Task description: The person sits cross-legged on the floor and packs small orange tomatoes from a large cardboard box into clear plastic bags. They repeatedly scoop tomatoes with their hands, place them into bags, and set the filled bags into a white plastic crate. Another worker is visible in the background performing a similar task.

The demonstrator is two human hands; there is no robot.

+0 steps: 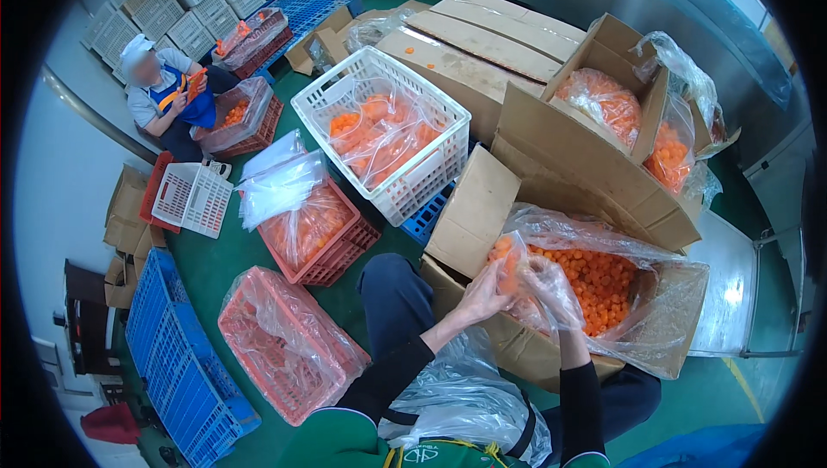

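Pinched in the left hand: a small clear bag with orange bits inside, up at the fingertips. Close against the bag's right side: the right hand, fingers bent; cannot tell whether gripping or only touching. Under the grip: a big open cardboard box. Just right of the grip, in the box: lots of round orange bits in a clear plastic liner. Left of the grip: a red crate with a pile of flat clear bags on top. Down and left: a pink crate with clear plastic inside. Up and left: a white crate with more orange bits. Far past that: another person, holding something orange.
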